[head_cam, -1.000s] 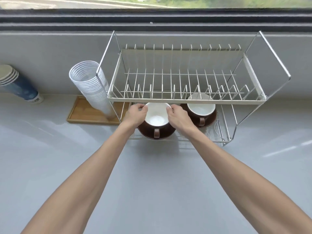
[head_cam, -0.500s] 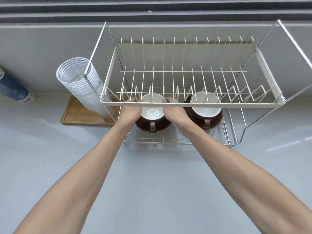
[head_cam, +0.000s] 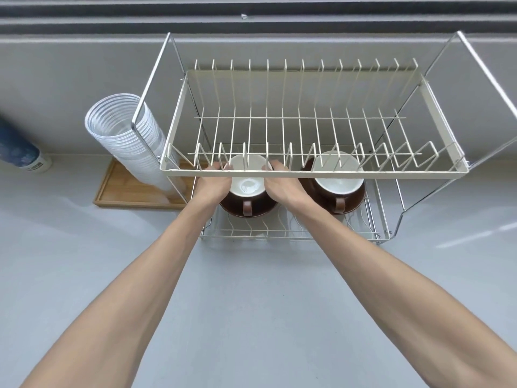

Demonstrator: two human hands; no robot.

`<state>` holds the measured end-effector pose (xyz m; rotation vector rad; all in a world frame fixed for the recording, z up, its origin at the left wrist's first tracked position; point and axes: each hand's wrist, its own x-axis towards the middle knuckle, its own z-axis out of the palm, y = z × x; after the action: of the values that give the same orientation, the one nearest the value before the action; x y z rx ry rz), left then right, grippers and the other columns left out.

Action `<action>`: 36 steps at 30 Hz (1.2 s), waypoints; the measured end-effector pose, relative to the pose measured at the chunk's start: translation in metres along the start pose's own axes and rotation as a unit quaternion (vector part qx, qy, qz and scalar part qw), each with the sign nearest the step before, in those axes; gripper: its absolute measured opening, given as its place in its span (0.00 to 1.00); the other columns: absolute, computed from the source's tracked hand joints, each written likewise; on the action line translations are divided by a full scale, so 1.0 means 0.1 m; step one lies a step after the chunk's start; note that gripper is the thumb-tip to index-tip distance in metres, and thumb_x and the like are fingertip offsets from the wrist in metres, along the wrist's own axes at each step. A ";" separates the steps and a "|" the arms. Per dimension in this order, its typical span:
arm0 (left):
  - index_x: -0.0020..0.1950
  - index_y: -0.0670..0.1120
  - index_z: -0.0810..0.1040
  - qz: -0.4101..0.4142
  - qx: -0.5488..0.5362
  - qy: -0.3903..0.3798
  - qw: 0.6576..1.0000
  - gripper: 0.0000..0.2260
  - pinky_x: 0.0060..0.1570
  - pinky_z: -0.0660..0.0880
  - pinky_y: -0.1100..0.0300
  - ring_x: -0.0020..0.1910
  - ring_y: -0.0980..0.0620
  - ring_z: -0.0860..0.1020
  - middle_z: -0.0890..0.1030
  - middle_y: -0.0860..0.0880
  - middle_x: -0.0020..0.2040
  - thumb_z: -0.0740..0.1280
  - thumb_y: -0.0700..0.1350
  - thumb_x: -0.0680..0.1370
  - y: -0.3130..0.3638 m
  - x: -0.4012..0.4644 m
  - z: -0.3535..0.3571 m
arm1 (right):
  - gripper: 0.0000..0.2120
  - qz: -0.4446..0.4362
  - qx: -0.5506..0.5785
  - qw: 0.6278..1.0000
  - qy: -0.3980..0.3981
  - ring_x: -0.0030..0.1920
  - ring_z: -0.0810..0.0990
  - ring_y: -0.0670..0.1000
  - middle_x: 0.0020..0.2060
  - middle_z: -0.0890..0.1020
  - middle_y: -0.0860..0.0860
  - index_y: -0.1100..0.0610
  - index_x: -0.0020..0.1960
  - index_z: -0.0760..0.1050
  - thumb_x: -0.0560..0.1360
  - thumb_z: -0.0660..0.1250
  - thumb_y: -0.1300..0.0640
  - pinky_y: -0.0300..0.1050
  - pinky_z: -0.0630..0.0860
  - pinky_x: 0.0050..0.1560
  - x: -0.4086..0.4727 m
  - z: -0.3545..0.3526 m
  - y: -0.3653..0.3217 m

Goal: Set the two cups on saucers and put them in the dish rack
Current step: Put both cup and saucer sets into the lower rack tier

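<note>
Under the dish rack [head_cam: 313, 173] top tier: both hands clamp left cup [head_cam: 247, 182] and saucer [head_cam: 237, 206].
Lower level, then release left hand [head_cam: 213, 184] and right hand [head_cam: 282, 186] together; clear the neighbouring cup [head_cam: 340, 182].

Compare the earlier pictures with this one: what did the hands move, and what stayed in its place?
Both hands, the left hand and the right hand, kept their hold on the left cup and its saucer and pushed them deeper onto the lower shelf of the dish rack. Nothing was let go. The right cup, the stack of clear cups and the wooden tray stayed put.
</note>
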<state>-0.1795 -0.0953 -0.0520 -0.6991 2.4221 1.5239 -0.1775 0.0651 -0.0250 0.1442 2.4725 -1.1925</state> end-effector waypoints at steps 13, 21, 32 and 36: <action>0.57 0.42 0.79 0.044 0.114 -0.046 0.991 0.15 0.46 0.71 0.51 0.46 0.41 0.75 0.78 0.45 0.45 0.61 0.52 0.80 0.11 -0.42 -0.22 | 0.10 -0.016 -0.056 0.998 0.017 0.52 0.75 0.61 0.51 0.76 0.63 0.59 0.48 0.71 0.82 0.54 0.55 0.50 0.71 0.54 -0.36 -0.23 -0.02; 0.67 0.51 0.77 0.096 0.215 -0.075 0.969 0.17 0.63 0.76 0.52 0.61 0.44 0.79 0.81 0.45 0.65 0.62 0.54 0.80 0.34 -0.97 -0.20 | 0.17 -0.047 -0.115 0.992 0.023 0.64 0.79 0.61 0.63 0.82 0.59 0.61 0.63 0.79 0.80 0.57 0.57 0.55 0.76 0.66 -0.90 -0.54 0.15; 0.69 0.50 0.78 0.226 0.270 -0.104 0.930 0.17 0.60 0.77 0.52 0.62 0.45 0.80 0.82 0.46 0.62 0.61 0.52 0.81 0.55 -1.47 0.50 | 0.15 -0.042 -0.267 0.951 0.150 0.62 0.76 0.64 0.59 0.81 0.59 0.60 0.58 0.77 0.81 0.56 0.53 0.53 0.74 0.53 -1.20 -0.86 0.77; 0.71 0.48 0.75 0.237 0.280 -0.086 0.926 0.18 0.61 0.74 0.52 0.64 0.43 0.78 0.81 0.44 0.65 0.61 0.51 0.82 0.60 -1.43 0.71 | 0.19 -0.025 -0.266 0.951 0.159 0.68 0.73 0.61 0.64 0.77 0.57 0.57 0.66 0.74 0.83 0.56 0.48 0.56 0.73 0.60 -1.15 -0.97 0.94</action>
<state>-0.0903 0.0298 0.0214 0.1371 2.7999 0.8578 -0.0769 0.2077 0.0049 0.1301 2.9987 -0.5078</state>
